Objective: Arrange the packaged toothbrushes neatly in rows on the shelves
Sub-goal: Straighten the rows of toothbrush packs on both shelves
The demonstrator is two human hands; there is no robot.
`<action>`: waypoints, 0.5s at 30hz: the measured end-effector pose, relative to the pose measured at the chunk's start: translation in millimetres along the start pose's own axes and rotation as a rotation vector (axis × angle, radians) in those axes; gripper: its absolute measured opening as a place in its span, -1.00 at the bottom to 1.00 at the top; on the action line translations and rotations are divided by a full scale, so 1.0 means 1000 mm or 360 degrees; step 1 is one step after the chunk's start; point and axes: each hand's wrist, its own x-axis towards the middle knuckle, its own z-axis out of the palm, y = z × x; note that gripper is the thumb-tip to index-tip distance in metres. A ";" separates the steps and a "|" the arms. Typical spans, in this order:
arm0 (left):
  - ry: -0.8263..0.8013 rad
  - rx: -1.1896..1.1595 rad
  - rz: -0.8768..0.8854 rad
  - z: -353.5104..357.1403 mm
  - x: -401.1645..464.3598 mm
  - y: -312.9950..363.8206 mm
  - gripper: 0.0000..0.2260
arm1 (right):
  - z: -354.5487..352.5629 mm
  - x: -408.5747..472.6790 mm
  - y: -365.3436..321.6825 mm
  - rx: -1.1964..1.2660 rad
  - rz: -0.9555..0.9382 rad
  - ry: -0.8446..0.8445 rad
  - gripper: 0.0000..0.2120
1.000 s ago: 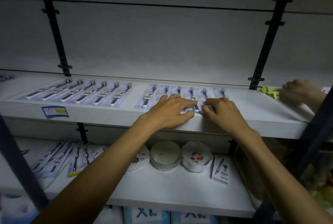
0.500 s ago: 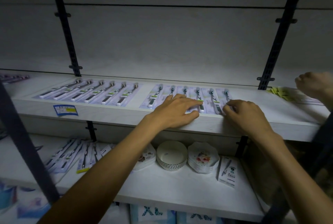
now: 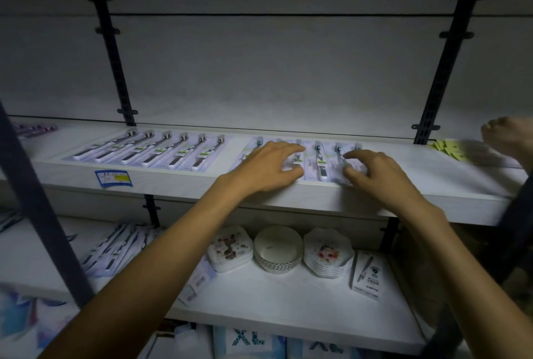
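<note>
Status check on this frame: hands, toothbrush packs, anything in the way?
Left hand flat on right row of toothbrush packs. Right hand fingering the row's right end. Left row neat. Another person's hand far right, apart.

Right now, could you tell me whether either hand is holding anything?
Neither lifts anything: the left hand lies flat on the right toothbrush row; the right hand touches its rightmost pack with curled fingertips.

A shop, by the look of its display shelving: white shelves (image 3: 403, 203) hang on dark slotted uprights (image 3: 114, 50) against a plain wall. A blue and yellow price label (image 3: 113, 178) is stuck on the shelf edge at centre left. Packaged toothbrushes (image 3: 150, 151) lie in rows above it, and stacked dishes (image 3: 327, 254) with a boxed item (image 3: 366, 279) sit on the shelf below
</note>
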 end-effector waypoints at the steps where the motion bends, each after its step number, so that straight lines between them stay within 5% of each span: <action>1: 0.0009 0.0023 -0.0024 -0.006 -0.003 -0.007 -0.51 | 0.002 0.003 -0.007 0.0050 -0.0026 -0.0059 -0.63; 15: 0.0082 0.0064 -0.0254 -0.102 -0.083 -0.178 -0.51 | 0.076 0.049 -0.178 0.0205 -0.0248 -0.0249 -0.61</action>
